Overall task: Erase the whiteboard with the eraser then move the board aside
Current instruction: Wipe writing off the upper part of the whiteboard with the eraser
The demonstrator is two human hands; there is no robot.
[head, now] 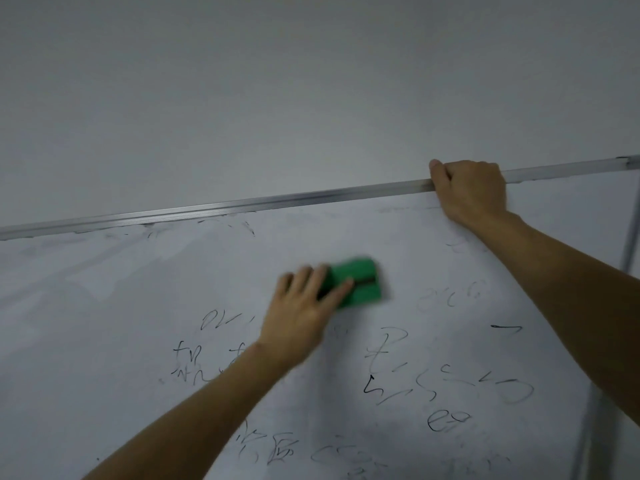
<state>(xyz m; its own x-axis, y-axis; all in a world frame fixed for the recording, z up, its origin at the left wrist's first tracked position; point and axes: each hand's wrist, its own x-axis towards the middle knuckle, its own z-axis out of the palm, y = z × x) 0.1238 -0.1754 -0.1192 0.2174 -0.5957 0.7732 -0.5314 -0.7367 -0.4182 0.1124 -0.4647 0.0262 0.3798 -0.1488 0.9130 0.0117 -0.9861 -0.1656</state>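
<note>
Mid-erase, I'd say: left hand (304,313) presses flat fingers on the eraser (362,284); right hand (471,192) fingers clamp the whiteboard (104,306) top edge; the lower writing (505,327) wants wiping next.

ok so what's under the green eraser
The eraser lies flat against the board, pressed by the left hand. Only board surface can be beneath it, and any marks there are covered. Writing shows lower down.
</note>
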